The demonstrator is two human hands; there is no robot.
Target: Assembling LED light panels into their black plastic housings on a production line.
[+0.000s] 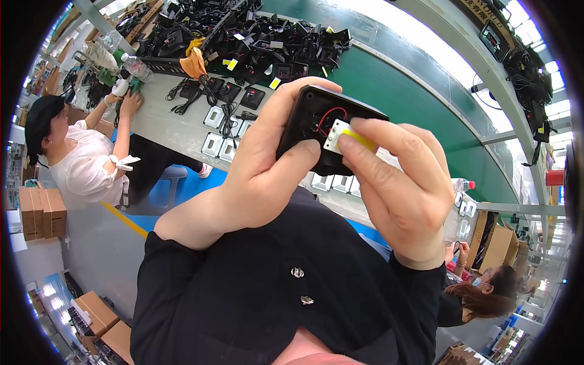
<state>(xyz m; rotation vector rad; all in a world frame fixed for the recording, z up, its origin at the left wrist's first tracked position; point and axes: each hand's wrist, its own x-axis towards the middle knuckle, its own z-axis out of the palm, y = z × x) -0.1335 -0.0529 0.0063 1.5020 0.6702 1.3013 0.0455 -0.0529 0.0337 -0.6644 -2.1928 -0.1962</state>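
Observation:
My left hand (261, 152) grips a black plastic housing (298, 118) by its left side, thumb over the open inner face. A thin red wire loops out of the housing toward a small white and yellow LED plate (333, 137). The fingers of my right hand (398, 170) pinch this plate over the housing's right part. The plate is tilted, and my fingertips cover part of its yellow face. Whether it touches the housing I cannot tell.
Black housings with tangled cables (274, 48) pile up along the far bench. Silver-framed parts (213, 145) lie behind my hands. A co-worker (79, 152) works at the left, another person (480, 292) sits at the lower right. Cardboard boxes (42, 213) stand at the left.

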